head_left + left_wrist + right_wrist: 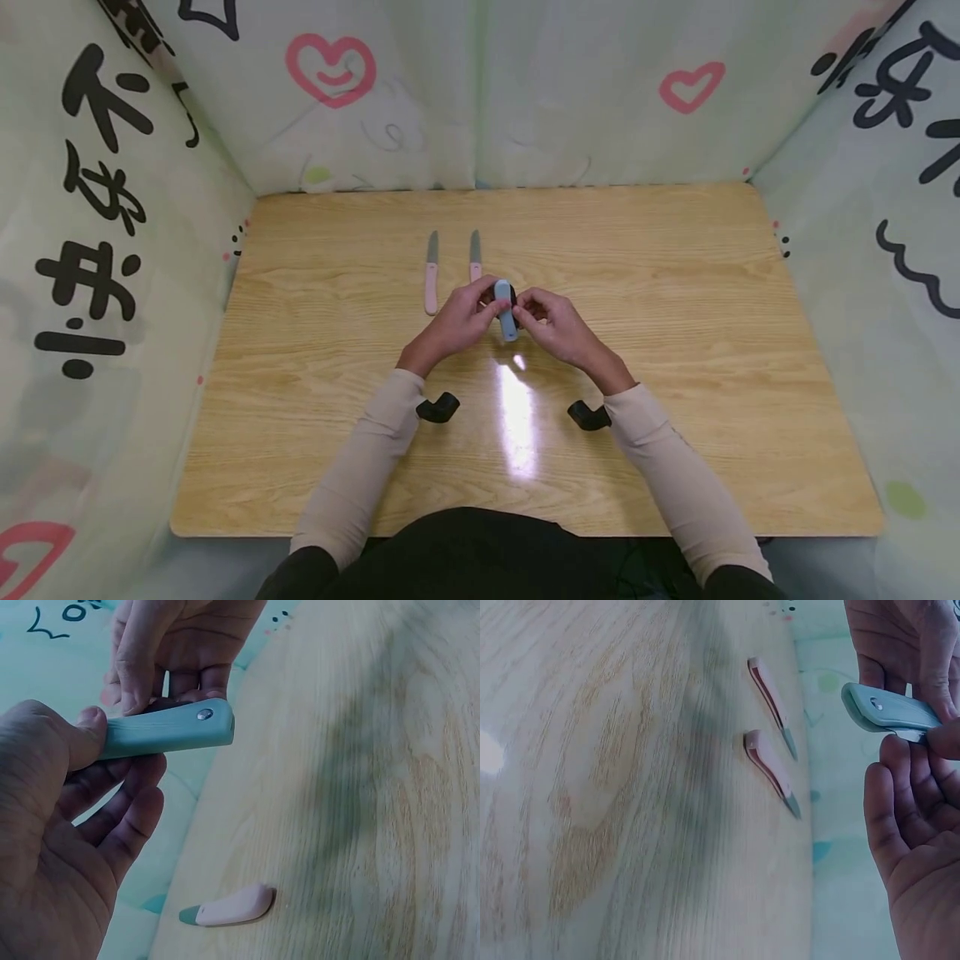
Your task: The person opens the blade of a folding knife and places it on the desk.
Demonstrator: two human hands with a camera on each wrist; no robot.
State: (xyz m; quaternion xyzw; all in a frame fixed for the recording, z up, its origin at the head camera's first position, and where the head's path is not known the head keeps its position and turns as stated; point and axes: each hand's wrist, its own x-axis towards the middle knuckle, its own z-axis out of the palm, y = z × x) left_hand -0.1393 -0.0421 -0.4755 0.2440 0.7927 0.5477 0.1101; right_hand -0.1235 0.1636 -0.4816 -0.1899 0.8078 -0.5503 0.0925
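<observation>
A light-blue folding knife (507, 323) is held up over the table's middle, between both hands. My left hand (459, 318) grips its handle (169, 729), thumb on one side and fingers on the other. With thumb and fingertips, my right hand (557, 329) pinches the knife along its slotted side. A sliver of blade (906, 736) shows there in the right wrist view, mostly tucked into the handle. Two pink-handled knives, a left one (431, 287) and a right one (475, 248), lie beyond the hands with blades out, pointing away.
The wooden table (300, 417) has fabric walls on its left, right and far sides. Black camera mounts (438, 408) stick out by the wrists. A bright light reflection (517, 417) lies on the tabletop nearer the body.
</observation>
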